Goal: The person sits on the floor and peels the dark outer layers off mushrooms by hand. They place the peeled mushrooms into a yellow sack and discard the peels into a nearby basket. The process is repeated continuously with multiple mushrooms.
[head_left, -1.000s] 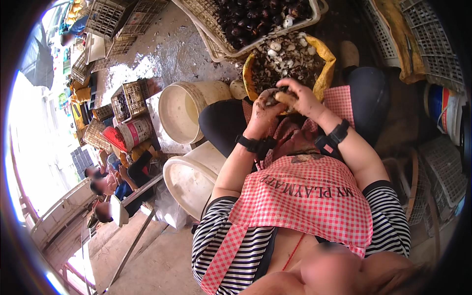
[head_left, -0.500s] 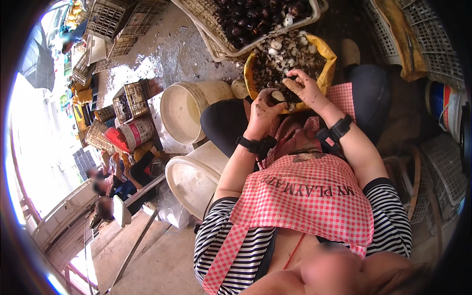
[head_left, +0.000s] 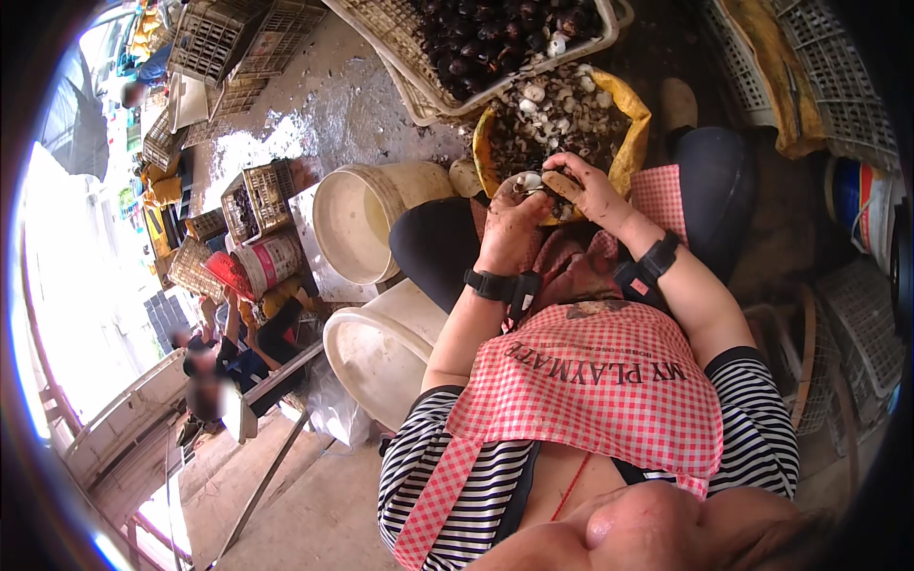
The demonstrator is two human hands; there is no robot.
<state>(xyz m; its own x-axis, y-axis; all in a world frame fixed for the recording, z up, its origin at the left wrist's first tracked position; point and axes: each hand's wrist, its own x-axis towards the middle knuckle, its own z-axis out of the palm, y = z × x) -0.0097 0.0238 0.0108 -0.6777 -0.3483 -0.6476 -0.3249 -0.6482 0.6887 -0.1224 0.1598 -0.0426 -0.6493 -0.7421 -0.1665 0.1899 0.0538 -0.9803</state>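
Note:
My left hand [head_left: 514, 221] is closed around a partly peeled, whitish water chestnut [head_left: 529, 180], over the near edge of a yellow bag [head_left: 629, 103]. My right hand [head_left: 592, 195] is close beside it with bent fingers and appears to touch it. A tan, stubby piece [head_left: 560, 183] lies along the right thumb; whether it is a thumb wrap or a tool handle I cannot tell. Brown and white peelings [head_left: 547, 124] fill the bag between my knees. Beyond it, a pale plastic crate [head_left: 409, 71] holds many dark, unpeeled water chestnuts [head_left: 495, 43].
At my left are a white bucket [head_left: 347, 224] and a pale round tub [head_left: 367, 357]. Farther left stand stacked crates [head_left: 214, 43], a red and white bucket [head_left: 267, 265] and other people [head_left: 248, 352]. At the right are grey crates [head_left: 833, 67] and a blue-red container [head_left: 852, 205].
My right hand has moved left and slightly down, closing the gap to the left hand. The left hand has turned, and more of the white water chestnut shows at its fingertips.

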